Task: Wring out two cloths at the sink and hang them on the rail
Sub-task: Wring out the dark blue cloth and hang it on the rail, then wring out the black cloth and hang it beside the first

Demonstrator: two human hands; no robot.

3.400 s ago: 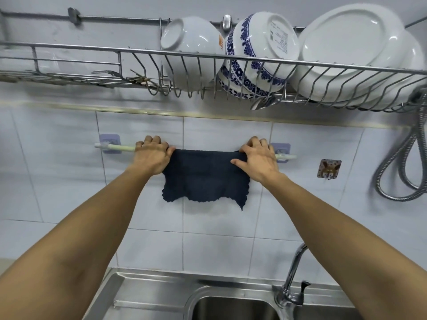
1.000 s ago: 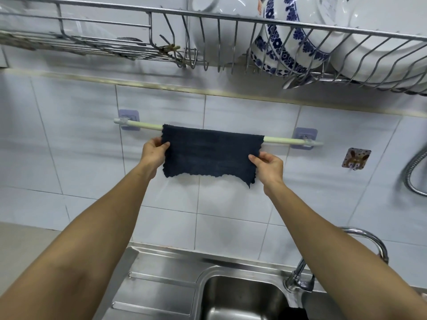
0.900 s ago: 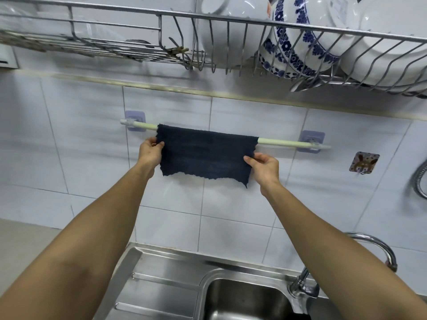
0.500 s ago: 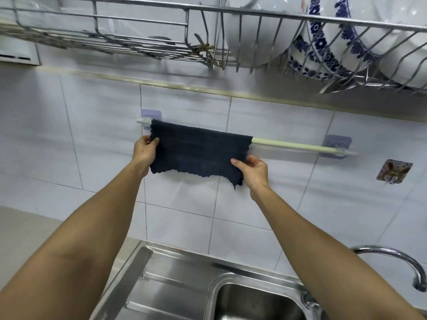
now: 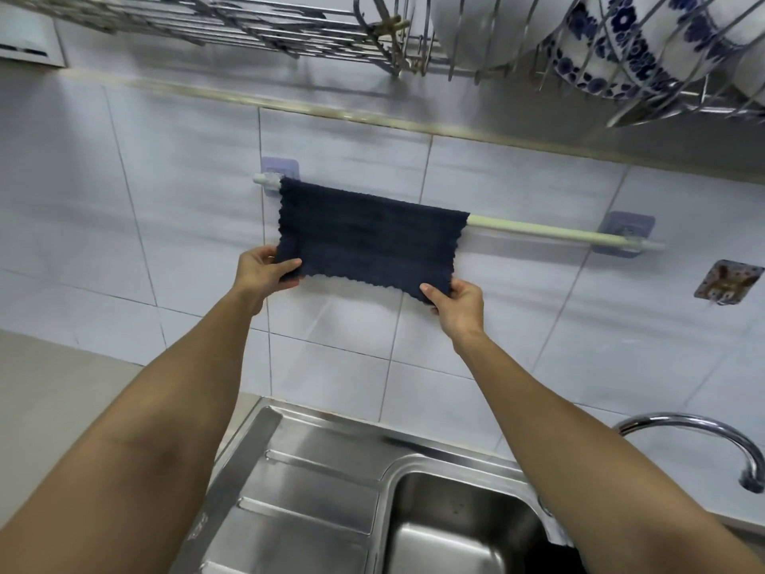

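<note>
One dark navy cloth [image 5: 368, 242] with scalloped edges hangs over one pale cream rail [image 5: 538, 233]. Two lilac adhesive wall mounts [image 5: 627, 230] carry that rail. Two bare hands, left [image 5: 261, 273] and right [image 5: 459, 302], show. One steel sink [image 5: 323, 490], one curved chrome tap [image 5: 703, 437], one wire dish rack [image 5: 289, 31], one square patterned wall hook [image 5: 726, 281].

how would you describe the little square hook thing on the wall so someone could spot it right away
Start at the pale rail on the white tiled wall above the sink, where the dark cloth hangs. Follow it to its right end and look just below and further right. The hook is a small square wall sticker with a brownish picture, unlike the plain lilac pads holding the rail.
</note>
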